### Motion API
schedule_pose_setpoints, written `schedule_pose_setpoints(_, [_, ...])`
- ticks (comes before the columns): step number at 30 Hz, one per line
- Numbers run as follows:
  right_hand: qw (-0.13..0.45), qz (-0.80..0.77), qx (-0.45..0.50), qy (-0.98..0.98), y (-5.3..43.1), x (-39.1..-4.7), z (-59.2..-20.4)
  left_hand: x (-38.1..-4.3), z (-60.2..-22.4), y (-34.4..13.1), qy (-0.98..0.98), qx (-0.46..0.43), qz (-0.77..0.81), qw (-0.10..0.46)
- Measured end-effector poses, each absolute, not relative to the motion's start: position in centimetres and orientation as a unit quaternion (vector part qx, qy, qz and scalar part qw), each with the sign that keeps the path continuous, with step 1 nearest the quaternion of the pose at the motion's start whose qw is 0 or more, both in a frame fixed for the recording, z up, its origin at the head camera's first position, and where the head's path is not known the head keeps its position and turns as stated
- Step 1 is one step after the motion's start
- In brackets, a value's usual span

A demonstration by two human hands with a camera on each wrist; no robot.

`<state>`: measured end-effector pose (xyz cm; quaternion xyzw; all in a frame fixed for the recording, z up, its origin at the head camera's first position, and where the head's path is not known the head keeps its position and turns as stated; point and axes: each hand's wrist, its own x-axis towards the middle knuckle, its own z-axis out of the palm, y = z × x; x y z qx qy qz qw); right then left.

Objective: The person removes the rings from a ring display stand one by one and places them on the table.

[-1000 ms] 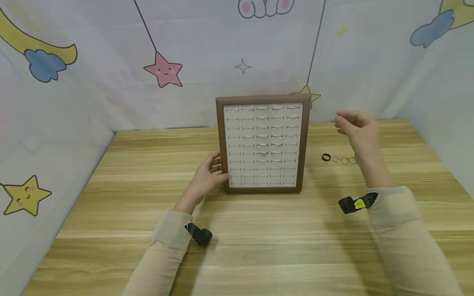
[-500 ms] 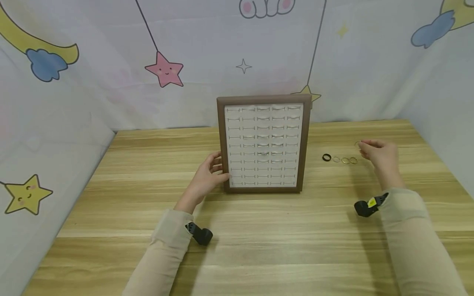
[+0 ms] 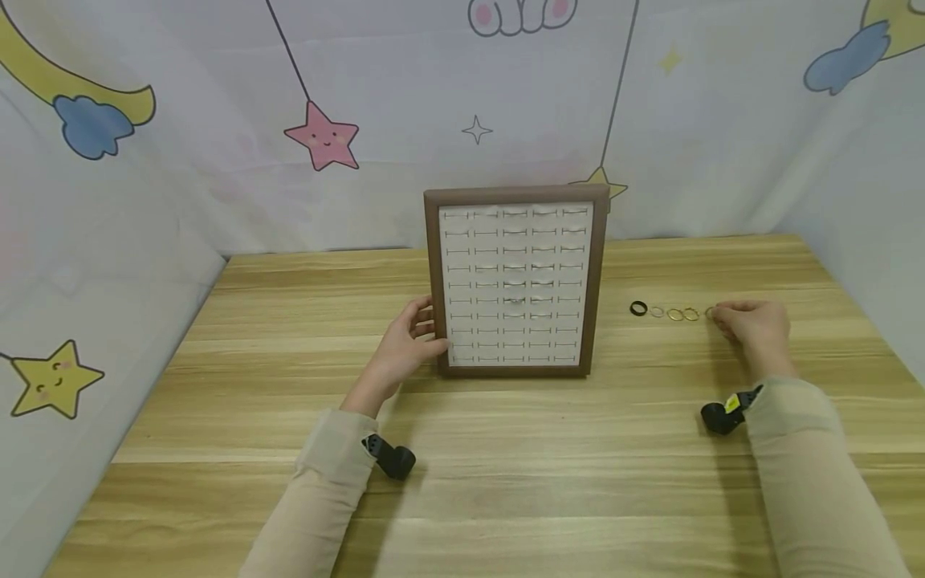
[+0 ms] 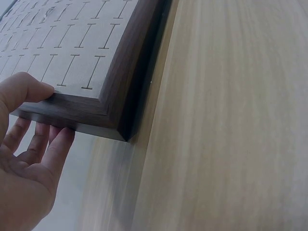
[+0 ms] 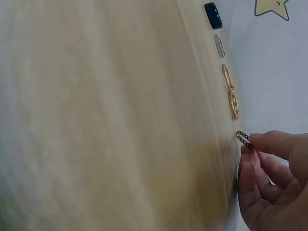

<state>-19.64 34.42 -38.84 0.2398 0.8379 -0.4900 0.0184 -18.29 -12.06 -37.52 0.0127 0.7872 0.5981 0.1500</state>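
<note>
My left hand (image 3: 399,347) grips the left side of a brown-framed ring display board (image 3: 509,281), which stands upright on the table. In the left wrist view the thumb lies on the frame's front and the fingers (image 4: 57,153) are behind its edge. Slits cover the board's white face, and a ring (image 3: 515,300) sits in one of them. My right hand (image 3: 755,325) pinches a ring with small dark and light spots (image 5: 244,138) between thumb and fingertips, at table level. To its left lie a black ring (image 3: 638,308), a silver ring (image 3: 657,311) and two gold rings (image 3: 675,315).
The wood-grain table (image 3: 549,466) reaches back to a white cloth backdrop (image 3: 390,96) printed with stars and clouds. A black camera (image 3: 393,459) is strapped to the left wrist, another camera (image 3: 717,417) to the right.
My right hand has come down and to the right from beside the board's upper right, carrying the ring to the right end of the row. My left hand and the board stay put.
</note>
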Motion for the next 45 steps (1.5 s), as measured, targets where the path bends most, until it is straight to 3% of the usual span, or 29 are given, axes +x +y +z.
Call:
schedule_pose_setpoints(16, [0.033,-0.450,0.236,0.861,34.2,-19.7,-38.8,-18.2,-37.5,-12.0,0.788,0.013,0.597,0.150])
schedule_pose_setpoints(25, [0.021,-0.420,0.232,0.877,31.9,-19.9,-36.5,-18.2,-37.5,-12.1,0.787,0.014,0.598,0.151])
schedule_pose_setpoints(37, [-0.102,-0.427,0.115,0.891,25.8,-19.6,-31.5,-18.4,-37.6,-12.0,0.789,0.011,0.596,0.151])
schedule_pose_setpoints(45, [-0.163,-0.426,-0.017,0.890,20.1,-18.4,-29.3,-18.4,-37.7,-12.1,0.788,0.014,0.597,0.149])
